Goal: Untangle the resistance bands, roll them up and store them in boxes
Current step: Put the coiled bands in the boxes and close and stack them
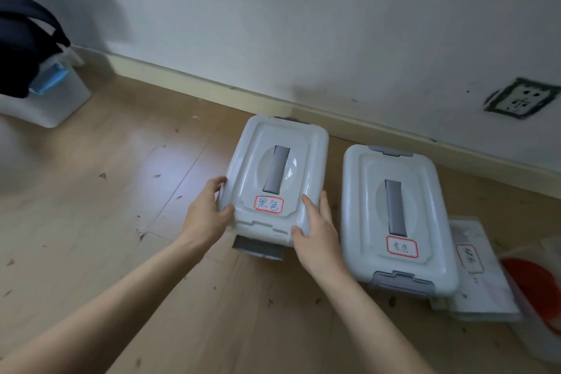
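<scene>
Two hands on a white box by the wall

On the scuffed wood floor (91, 222), speckled with debris, the left hand (206, 215) and right hand (318, 231) grip the lidded box (273, 179) by its near corners, fingers curled over the lid; a second box (394, 218) sits just beside it, below the skirting board (212, 82).

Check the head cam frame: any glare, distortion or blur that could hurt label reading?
Head view: wide-angle bend curves the baseboard; a bright glare patch on the floor left of the held box; its label is legible, the far-right lid label is skewed and blurred.
</scene>
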### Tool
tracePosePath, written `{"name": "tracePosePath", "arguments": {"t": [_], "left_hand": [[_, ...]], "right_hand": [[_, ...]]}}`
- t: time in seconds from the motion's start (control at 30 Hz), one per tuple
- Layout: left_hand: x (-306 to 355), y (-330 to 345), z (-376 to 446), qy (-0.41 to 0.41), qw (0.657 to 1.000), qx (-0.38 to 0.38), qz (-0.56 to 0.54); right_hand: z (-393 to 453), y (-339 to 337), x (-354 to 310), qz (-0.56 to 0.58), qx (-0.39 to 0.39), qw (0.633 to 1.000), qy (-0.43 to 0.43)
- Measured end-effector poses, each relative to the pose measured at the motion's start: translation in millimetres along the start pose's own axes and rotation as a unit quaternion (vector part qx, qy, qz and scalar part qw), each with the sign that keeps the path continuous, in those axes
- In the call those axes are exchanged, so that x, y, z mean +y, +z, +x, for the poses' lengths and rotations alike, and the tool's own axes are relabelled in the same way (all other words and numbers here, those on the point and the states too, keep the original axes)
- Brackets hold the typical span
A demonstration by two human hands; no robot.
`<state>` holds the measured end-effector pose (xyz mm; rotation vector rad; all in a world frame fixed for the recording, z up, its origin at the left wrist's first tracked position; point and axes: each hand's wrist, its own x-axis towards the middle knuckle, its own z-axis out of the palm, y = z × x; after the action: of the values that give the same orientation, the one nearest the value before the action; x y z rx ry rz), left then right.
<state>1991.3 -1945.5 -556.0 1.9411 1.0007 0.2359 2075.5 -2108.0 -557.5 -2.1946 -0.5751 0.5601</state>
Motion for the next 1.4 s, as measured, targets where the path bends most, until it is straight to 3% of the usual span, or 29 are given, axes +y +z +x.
{"name": "tracePosePath", "arguments": {"t": [0.2,0.33,0.43,0.5,0.77,0.87,0.97,1.07,1.13,1.23,1.33,1.4], "left_hand": [[-7,-6,-17,0.022,0.996,-0.028,0.076],[-12,0,-11,0.143,0.955,-0.053,0.255],[-20,10,-9,0.165,0.929,-0.13,0.306],[-25,10,-9,0.171,0.929,-0.139,0.298],[-20,6,-7,0.145,0.933,-0.151,0.292],[-11,2,-1,0.142,0.933,-0.119,0.308],[10,8,18,0.149,0.933,-0.07,0.32],[28,30,35,0.184,0.919,-0.066,0.342],[28,48,35,0.215,0.899,-0.063,0.375],[16,61,33,0.246,0.871,-0.027,0.424],[13,61,33,0.254,0.867,-0.009,0.429],[14,61,34,0.253,0.868,-0.007,0.428]], "right_hand": [[-23,-10,7,-0.084,-0.03,0.996,-0.01],[-26,-3,5,-0.324,-0.095,0.922,-0.188],[-17,8,4,-0.423,-0.143,0.867,-0.221],[-14,8,5,-0.437,-0.147,0.859,-0.223],[-10,-13,-10,-0.393,-0.198,0.87,-0.224],[-13,-14,-16,-0.39,-0.212,0.869,-0.218],[11,-33,-27,-0.273,-0.185,0.926,-0.184],[73,-56,-34,-0.203,-0.077,0.968,-0.122],[116,-63,-38,-0.2,-0.047,0.975,-0.085],[165,-57,-29,-0.169,-0.094,0.981,-0.002],[185,-51,-14,-0.015,-0.134,0.988,0.076],[186,-45,-5,0.102,-0.112,0.984,0.095]]}}
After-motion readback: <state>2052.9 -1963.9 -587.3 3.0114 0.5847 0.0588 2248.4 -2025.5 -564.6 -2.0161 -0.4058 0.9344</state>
